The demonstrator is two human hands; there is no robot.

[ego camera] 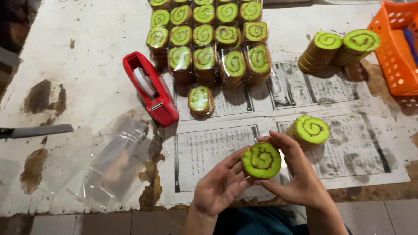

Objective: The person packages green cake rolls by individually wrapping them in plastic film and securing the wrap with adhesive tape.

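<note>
Green round swirl-patterned cake stack (261, 160) gripped edgewise between left hand (220, 186) and right hand (296, 174), red tape dispenser (151, 88) at ten o'clock; best held gently, slices aligned.

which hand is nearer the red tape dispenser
Left. The left hand sits below and to the right of the red tape dispenser; the right hand is farther right, past the green swirl slice both hold.
</note>
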